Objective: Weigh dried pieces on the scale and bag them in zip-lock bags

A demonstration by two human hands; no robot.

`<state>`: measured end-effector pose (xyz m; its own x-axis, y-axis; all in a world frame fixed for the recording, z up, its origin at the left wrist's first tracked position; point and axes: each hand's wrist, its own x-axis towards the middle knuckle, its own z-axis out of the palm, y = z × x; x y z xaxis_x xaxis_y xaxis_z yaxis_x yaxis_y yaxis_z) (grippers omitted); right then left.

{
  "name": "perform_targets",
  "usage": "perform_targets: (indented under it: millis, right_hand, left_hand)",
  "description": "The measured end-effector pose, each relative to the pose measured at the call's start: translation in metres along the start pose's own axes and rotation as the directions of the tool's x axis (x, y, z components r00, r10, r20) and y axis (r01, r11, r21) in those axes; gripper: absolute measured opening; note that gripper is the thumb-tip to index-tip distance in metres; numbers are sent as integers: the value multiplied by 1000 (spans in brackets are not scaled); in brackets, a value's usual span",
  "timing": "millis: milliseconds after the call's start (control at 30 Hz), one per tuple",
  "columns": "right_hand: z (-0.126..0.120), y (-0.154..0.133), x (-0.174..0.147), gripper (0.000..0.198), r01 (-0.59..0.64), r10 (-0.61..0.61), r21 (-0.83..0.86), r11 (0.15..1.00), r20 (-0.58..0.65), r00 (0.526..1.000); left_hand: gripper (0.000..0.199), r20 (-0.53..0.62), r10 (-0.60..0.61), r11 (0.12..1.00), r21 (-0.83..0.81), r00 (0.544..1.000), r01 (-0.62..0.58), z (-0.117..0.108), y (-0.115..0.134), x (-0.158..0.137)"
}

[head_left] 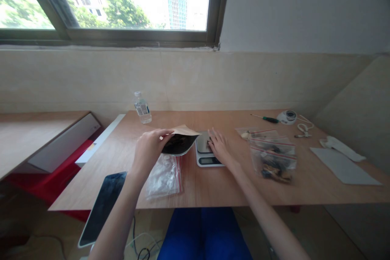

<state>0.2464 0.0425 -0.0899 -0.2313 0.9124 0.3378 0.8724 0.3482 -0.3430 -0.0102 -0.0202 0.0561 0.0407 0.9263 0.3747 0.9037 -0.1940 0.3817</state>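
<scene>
My left hand [150,148] holds an open brown paper pouch [182,138] by its mouth, tilted on its side above the table, with dark contents showing inside. My right hand [219,146] rests flat on a small white digital kitchen scale [203,156] right of the pouch, fingers spread, touching a small dark piece on its platform. A pile of empty clear zip bags [164,176] with red seals lies under my left wrist.
Filled zip bags [272,158] lie to the right of the scale on the wooden table [213,187]. Behind stand a water bottle [142,107], a green screwdriver [265,119], a tape measure [288,116] and a cloth [341,148]. A dark tablet [103,207] overhangs the front left edge.
</scene>
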Motion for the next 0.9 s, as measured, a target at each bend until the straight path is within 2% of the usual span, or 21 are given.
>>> perform_targets:
  millis: [200,333,400,467,533,567,633,667,700,733,767,800,833,900]
  right_hand:
    - [-1,1,-9,75,-99,96,7,995,163,982]
    - [-9,1,6,70,-132,128,9,991,199,972]
    - [-12,-1,12,67,-145,140,17,989,177,974]
    - [-17,-7,11,62,-142,136,80,987,80,987]
    - [-27,-22,3,50,-113,146,222,968,-137,980]
    - [-33,-33,-4,44,-86,175,307,948,-276,945]
    - [-48,-61,-19,39,-16,273,456,890,-505,819]
    - [-56,-77,-25,38,41,268,491,870,-541,797]
    - [-64,-93,-30,35,130,167,491,861,-516,840]
    - [-71,-108,-31,31,246,-20,461,853,-441,897]
    - [-77,-123,-30,29,325,-181,429,843,-343,922]
    - [-81,-136,-25,29,355,-289,396,847,-218,932]
    - [-82,-147,-18,29,347,-348,344,872,-61,935]
    - [-77,-164,2,28,273,-318,204,940,240,917]
  left_hand:
    - [27,8,-1,1000,1,1000,1,-1,1,1]
    - [27,8,-1,1000,-9,1000,1,0,2,-1]
    - [27,7,-1,1000,-6,1000,1,0,1,-1]
    - [26,3,-3,1000,-4,1000,3,0,1,-1]
    - [26,-5,-8,1000,-16,1000,8,1,0,0]
    - [26,-7,-14,1000,-27,1000,14,2,0,1]
    - [27,-7,-34,998,-60,999,34,4,-1,3]
    - [28,-4,-43,996,-77,999,43,5,-1,5]
    - [28,0,-49,994,-93,999,49,6,-1,6]
    - [29,4,-50,993,-109,999,51,7,-1,6]
    - [29,9,-49,991,-124,999,50,7,-1,6]
    - [30,15,-46,989,-138,999,48,8,-1,6]
    - [30,17,-46,988,-149,999,48,8,-1,4]
    - [30,14,-45,984,-171,999,47,9,-1,0]
